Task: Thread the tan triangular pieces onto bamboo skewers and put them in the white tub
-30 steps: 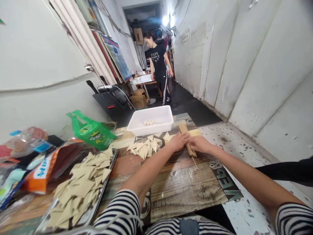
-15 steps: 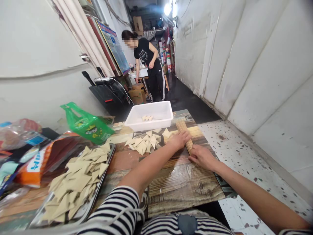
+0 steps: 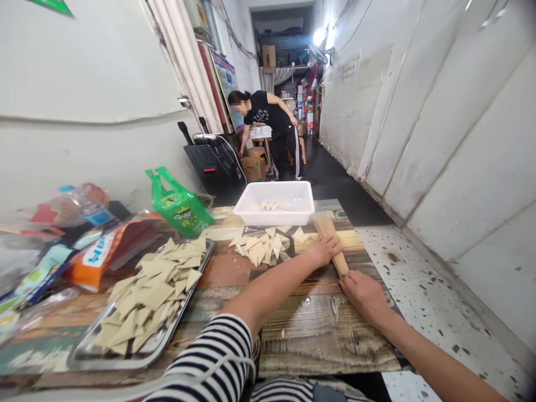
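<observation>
A bundle of thin bamboo skewers [image 3: 331,241] lies on the wooden table [image 3: 318,329] at the right. My left hand [image 3: 324,250] rests on the middle of the bundle with fingers curled over it. My right hand [image 3: 365,294] presses against the bundle's near end, fingers bent at the skewer tips. A small pile of tan triangular tofu-skin pieces [image 3: 259,247] lies just left of the skewers. Behind it stands a white plastic tub [image 3: 276,203] holding a few pieces.
A metal tray [image 3: 142,349] heaped with triangular pieces sits at the near left. Behind it lie a green plastic bag [image 3: 180,205], orange packets [image 3: 94,257] and bottles. A person in black [image 3: 272,125] bends over a low table down the corridor. White wall panels run along the right.
My right hand has slid back along the skewers from beside my left hand to the bundle's near end. The person down the corridor has bent forward. The view has shifted.
</observation>
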`<action>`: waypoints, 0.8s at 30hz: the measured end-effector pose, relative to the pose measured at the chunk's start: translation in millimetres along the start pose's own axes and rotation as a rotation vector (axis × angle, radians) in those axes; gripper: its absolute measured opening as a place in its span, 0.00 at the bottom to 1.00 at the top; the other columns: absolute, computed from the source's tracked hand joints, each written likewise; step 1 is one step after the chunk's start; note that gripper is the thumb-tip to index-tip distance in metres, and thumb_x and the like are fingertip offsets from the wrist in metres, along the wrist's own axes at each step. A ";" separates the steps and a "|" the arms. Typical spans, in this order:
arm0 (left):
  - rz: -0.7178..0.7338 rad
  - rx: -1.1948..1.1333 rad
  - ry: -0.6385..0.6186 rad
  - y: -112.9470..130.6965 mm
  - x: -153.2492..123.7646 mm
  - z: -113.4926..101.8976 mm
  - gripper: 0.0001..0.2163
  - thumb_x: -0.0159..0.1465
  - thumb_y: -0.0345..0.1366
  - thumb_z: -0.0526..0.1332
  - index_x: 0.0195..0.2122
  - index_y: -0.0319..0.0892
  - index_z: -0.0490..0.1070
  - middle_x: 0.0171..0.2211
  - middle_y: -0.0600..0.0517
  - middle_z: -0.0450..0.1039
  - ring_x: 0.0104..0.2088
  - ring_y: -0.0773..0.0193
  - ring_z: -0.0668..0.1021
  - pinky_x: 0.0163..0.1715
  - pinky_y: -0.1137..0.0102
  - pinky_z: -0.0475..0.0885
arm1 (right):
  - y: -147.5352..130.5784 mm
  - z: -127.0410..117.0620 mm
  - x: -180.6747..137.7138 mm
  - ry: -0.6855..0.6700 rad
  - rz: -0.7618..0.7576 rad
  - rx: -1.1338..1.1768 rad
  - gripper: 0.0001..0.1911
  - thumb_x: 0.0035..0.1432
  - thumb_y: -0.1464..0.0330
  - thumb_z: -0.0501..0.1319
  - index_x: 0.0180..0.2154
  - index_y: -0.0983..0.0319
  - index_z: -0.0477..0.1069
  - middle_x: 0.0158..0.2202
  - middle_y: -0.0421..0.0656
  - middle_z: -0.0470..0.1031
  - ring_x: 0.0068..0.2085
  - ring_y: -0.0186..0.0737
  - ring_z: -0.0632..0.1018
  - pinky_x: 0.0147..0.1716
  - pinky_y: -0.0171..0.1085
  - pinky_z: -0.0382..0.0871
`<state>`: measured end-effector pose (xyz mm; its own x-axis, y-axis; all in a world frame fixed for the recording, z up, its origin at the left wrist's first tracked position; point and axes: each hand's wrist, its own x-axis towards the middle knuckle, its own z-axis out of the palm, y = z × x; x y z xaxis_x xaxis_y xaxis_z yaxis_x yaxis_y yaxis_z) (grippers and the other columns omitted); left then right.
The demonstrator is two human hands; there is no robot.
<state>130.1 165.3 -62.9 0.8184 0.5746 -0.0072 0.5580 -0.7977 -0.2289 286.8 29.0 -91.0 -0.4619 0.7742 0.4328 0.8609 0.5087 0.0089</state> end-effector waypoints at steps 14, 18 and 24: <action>-0.025 -0.065 -0.040 3.8 -8.5 -20.5 0.21 0.65 0.29 0.48 0.59 0.45 0.58 0.64 0.47 0.52 0.63 0.57 0.56 0.55 0.61 0.63 | 23.0 -32.9 8.6 -0.131 -0.079 0.151 0.18 0.66 0.65 0.46 0.31 0.61 0.71 0.30 0.45 0.70 0.33 0.40 0.69 0.34 0.38 0.60; -0.012 -0.089 -0.028 0.8 -6.8 -18.9 0.22 0.65 0.28 0.47 0.61 0.46 0.56 0.65 0.47 0.51 0.63 0.57 0.55 0.53 0.61 0.66 | 20.2 -32.2 1.2 -0.117 -0.032 0.184 0.17 0.65 0.65 0.47 0.39 0.63 0.73 0.34 0.48 0.73 0.37 0.43 0.71 0.37 0.39 0.62; 0.041 -0.213 -0.061 -7.8 -13.2 -33.3 0.27 0.64 0.24 0.46 0.64 0.48 0.48 0.66 0.48 0.48 0.65 0.62 0.54 0.58 0.64 0.60 | 14.8 -48.5 8.5 -0.107 0.142 0.219 0.17 0.65 0.64 0.47 0.35 0.61 0.73 0.34 0.46 0.74 0.37 0.40 0.73 0.37 0.36 0.64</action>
<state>119.5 157.8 -28.6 0.8350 0.5454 -0.0730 0.5458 -0.8377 -0.0163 306.0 24.8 -43.4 -0.3698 0.8729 0.3182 0.8574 0.4526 -0.2450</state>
